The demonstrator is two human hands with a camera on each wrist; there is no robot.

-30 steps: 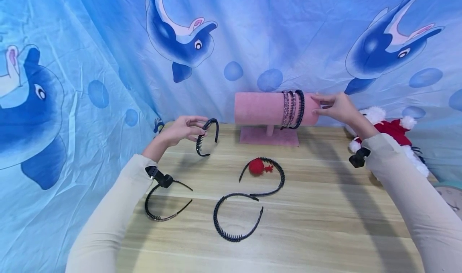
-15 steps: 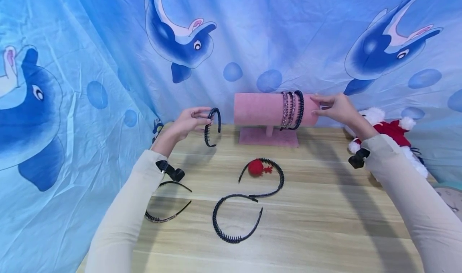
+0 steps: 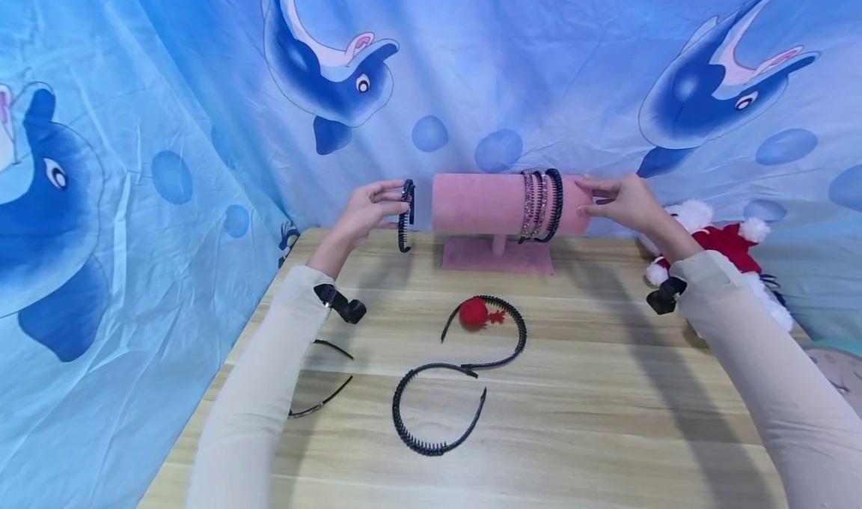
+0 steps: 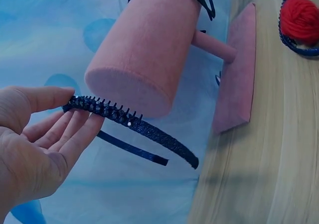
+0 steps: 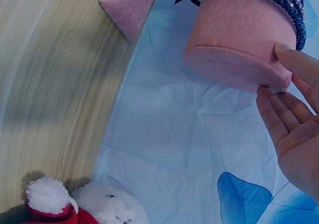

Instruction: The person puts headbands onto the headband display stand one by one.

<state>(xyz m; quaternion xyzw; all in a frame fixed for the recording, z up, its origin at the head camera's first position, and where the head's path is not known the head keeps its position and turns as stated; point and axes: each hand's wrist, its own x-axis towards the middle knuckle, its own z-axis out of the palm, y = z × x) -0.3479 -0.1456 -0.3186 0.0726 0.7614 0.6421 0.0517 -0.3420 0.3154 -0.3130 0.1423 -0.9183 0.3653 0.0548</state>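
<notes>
My left hand (image 3: pixel 366 211) pinches a black toothed headband (image 4: pixel 149 132) between thumb and fingers, just off the left end of a pink headband stand (image 3: pixel 474 203). In the left wrist view, the headband's open ends point away from the palm, and its band is apart from the padded roll. At the roll's other end, my right hand (image 3: pixel 625 203) grips the rim, thumb on the side and fingertips against the end face (image 5: pixel 234 69). Several headbands (image 3: pixel 541 206), some glittery and one black and braided-looking, hang round the roll's right half.
Two black headbands (image 3: pixel 431 449) (image 3: pixel 521 329) lie mid-table, with a red yarn ball (image 3: pixel 474 313) inside the farther one. Another headband (image 3: pixel 313 410) is partly hidden under my left forearm. A white plush toy (image 3: pixel 694 213) in red sits right. Dolphin-print cloth (image 3: pixel 444 60) hangs behind.
My left hand has carried the headband up and right, closer to the roll's left end, and the band now appears more edge-on. My right hand keeps its hold on the stand.
</notes>
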